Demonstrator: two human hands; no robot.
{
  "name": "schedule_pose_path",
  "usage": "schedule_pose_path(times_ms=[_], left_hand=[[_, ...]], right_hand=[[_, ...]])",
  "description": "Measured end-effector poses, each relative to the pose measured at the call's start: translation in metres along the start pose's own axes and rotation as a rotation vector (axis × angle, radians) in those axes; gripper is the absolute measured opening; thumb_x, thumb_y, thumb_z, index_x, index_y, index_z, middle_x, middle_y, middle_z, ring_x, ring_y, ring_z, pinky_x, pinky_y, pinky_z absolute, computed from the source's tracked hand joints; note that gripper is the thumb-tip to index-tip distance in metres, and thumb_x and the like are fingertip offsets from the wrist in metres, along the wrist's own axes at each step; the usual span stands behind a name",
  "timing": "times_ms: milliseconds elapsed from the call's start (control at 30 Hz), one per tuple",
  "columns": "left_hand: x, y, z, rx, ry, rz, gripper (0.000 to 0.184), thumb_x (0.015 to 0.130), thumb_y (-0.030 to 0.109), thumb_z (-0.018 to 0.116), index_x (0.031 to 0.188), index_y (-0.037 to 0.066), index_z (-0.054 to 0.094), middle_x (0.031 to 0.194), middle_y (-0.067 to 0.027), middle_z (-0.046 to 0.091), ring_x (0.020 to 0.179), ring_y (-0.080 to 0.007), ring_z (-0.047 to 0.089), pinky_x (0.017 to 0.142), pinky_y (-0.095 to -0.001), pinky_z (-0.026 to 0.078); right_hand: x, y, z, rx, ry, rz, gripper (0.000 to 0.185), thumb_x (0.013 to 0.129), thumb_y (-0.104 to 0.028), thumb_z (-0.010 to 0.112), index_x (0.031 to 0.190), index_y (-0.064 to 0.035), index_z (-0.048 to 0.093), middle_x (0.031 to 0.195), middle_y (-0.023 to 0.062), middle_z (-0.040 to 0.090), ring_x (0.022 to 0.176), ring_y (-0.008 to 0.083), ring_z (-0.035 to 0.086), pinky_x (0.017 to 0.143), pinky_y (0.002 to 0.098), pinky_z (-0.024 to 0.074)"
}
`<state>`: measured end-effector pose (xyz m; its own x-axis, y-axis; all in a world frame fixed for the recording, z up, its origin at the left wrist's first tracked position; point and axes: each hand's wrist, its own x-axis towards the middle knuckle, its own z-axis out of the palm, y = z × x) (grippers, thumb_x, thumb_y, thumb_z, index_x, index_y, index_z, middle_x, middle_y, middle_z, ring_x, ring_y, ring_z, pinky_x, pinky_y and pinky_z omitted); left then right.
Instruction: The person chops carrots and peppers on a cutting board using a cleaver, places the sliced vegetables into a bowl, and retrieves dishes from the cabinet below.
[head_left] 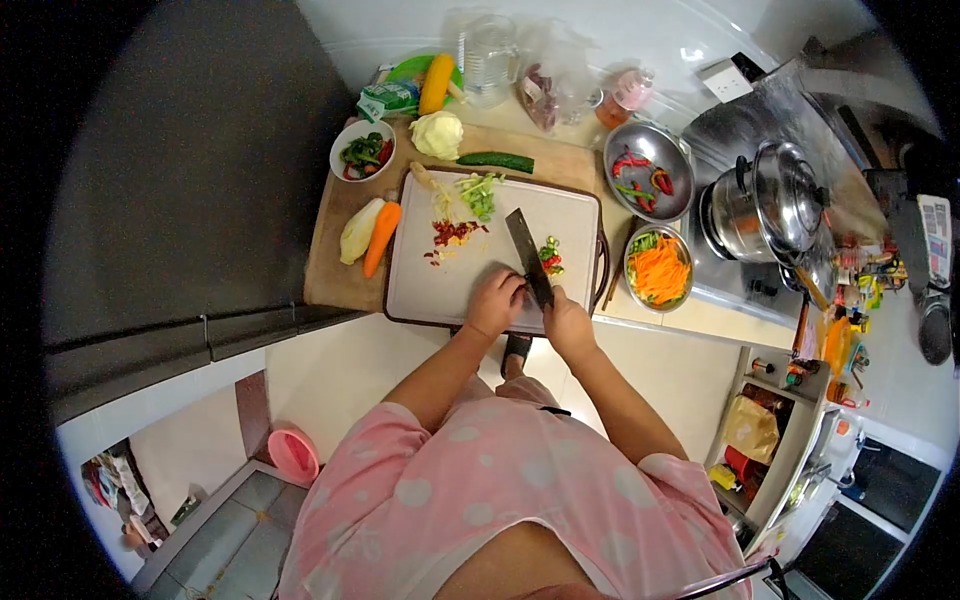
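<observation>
My right hand (568, 325) grips the handle of a cleaver (527, 252), whose dark blade points away from me over the cutting board (430, 290). Beside the blade, my left hand (497, 302) rests on the board with its fingers curled in; whatever they pinch is hidden. Cut red and green chili pieces (551, 256) lie just right of the blade. Farther back on the board are chopped dried red chilies (455, 235), chopped green stalks (480, 194), pale shreds (446, 203) and a piece of ginger (424, 180).
Left of the board lie a carrot (381, 240) and a pale vegetable (361, 231). Behind it are a bowl of greens (340, 160), a cauliflower-like head (436, 134) and a cucumber (496, 160). At right stand a metal bowl of chilies (672, 150), a bowl of carrot shreds (659, 268) and a pot (745, 215).
</observation>
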<state>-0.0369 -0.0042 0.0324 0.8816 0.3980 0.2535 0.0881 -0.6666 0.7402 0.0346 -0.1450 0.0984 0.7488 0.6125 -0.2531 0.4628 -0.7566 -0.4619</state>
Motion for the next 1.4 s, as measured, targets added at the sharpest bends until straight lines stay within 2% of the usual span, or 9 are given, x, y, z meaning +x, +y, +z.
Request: schedule_pose_path(times_ms=[67, 167, 267, 467, 667, 767, 867, 1167, 1400], left_hand=[[0.000, -0.002, 0.005, -0.002, -0.005, -0.037, 0.017, 0.075, 0.006, 0.063, 0.092, 0.005, 0.063, 0.096, -0.0110, 0.060, 0.088, -0.0311, 0.059, 0.077, -0.0394, 0.050], [0.004, 0.002, 0.004, -0.001, -0.004, -0.044, 0.014, 0.076, 0.005, 0.063, 0.090, 0.005, 0.063, 0.094, -0.0111, 0.060, 0.086, -0.0313, 0.059, 0.076, -0.0392, 0.050], [0.005, -0.004, 0.014, 0.003, 0.036, -0.010, 0.012, 0.075, 0.004, 0.064, 0.087, 0.005, 0.062, 0.091, -0.0108, 0.059, 0.086, -0.0310, 0.059, 0.075, -0.0393, 0.050], [0.008, -0.012, 0.015, 0.023, 0.015, 0.036, 0.010, 0.073, 0.005, 0.065, 0.083, 0.004, 0.063, 0.089, -0.0103, 0.059, 0.087, -0.0309, 0.057, 0.078, -0.0397, 0.048], [0.006, -0.011, 0.012, 0.081, 0.075, 0.099, 0.010, 0.073, 0.006, 0.066, 0.082, 0.005, 0.063, 0.089, -0.0098, 0.060, 0.086, -0.0306, 0.057, 0.078, -0.0396, 0.048], [0.005, -0.008, 0.010, -0.004, -0.017, 0.003, 0.008, 0.074, 0.006, 0.065, 0.081, 0.006, 0.062, 0.089, -0.0093, 0.060, 0.086, -0.0300, 0.058, 0.078, -0.0390, 0.048], [0.005, -0.007, 0.009, -0.035, -0.013, -0.011, 0.007, 0.074, 0.006, 0.064, 0.081, 0.006, 0.062, 0.088, -0.0089, 0.060, 0.086, -0.0293, 0.058, 0.078, -0.0384, 0.048], [0.008, -0.008, 0.008, 0.013, 0.004, 0.047, 0.007, 0.074, 0.006, 0.064, 0.081, 0.006, 0.062, 0.090, -0.0085, 0.060, 0.088, -0.0289, 0.058, 0.079, -0.0380, 0.048], [0.006, -0.010, 0.007, 0.017, -0.016, 0.060, 0.011, 0.074, 0.007, 0.065, 0.085, 0.005, 0.063, 0.093, -0.0092, 0.061, 0.091, -0.0298, 0.056, 0.082, -0.0391, 0.046]], right_hand=[[0.000, 0.007, -0.002, 0.020, 0.000, 0.000, 0.027, 0.083, -0.012, 0.056, 0.104, 0.0032, 0.047, 0.073, 0.0266, 0.061, 0.070, 0.0444, 0.061, 0.063, 0.0524, 0.0480], [-0.006, 0.008, -0.009, 0.043, -0.026, 0.026, 0.027, 0.083, -0.012, 0.056, 0.104, 0.0031, 0.048, 0.072, 0.0270, 0.061, 0.070, 0.0443, 0.061, 0.063, 0.0521, 0.0482], [-0.014, 0.001, -0.019, 0.027, -0.039, 0.026, 0.020, 0.081, -0.008, 0.050, 0.099, 0.0012, 0.049, 0.074, 0.0262, 0.062, 0.071, 0.0437, 0.062, 0.064, 0.0533, 0.0494], [-0.011, -0.010, -0.012, -0.035, -0.116, 0.049, 0.029, 0.080, -0.006, 0.050, 0.107, 0.0030, 0.048, 0.078, 0.0259, 0.063, 0.074, 0.0427, 0.063, 0.066, 0.0516, 0.0500], [0.000, -0.011, 0.001, 0.036, 0.058, -0.042, 0.020, 0.082, -0.007, 0.052, 0.099, 0.0027, 0.048, 0.073, 0.0269, 0.061, 0.070, 0.0437, 0.061, 0.063, 0.0519, 0.0484], [0.005, 0.009, 0.001, 0.055, 0.021, -0.050, 0.020, 0.083, -0.010, 0.054, 0.099, 0.0016, 0.048, 0.073, 0.0271, 0.061, 0.069, 0.0450, 0.060, 0.063, 0.0524, 0.0478], [0.000, 0.009, -0.011, 0.078, -0.021, -0.007, 0.021, 0.084, -0.012, 0.056, 0.099, 0.0008, 0.048, 0.072, 0.0273, 0.060, 0.070, 0.0459, 0.059, 0.064, 0.0529, 0.0472], [-0.008, -0.005, -0.020, -0.020, -0.137, 0.011, 0.023, 0.081, -0.009, 0.051, 0.101, 0.0020, 0.048, 0.075, 0.0270, 0.062, 0.074, 0.0438, 0.062, 0.067, 0.0527, 0.0493], [0.000, -0.004, 0.006, 0.032, -0.004, -0.008, 0.022, 0.083, -0.009, 0.055, 0.100, 0.0018, 0.047, 0.074, 0.0282, 0.061, 0.070, 0.0458, 0.060, 0.064, 0.0524, 0.0476]])
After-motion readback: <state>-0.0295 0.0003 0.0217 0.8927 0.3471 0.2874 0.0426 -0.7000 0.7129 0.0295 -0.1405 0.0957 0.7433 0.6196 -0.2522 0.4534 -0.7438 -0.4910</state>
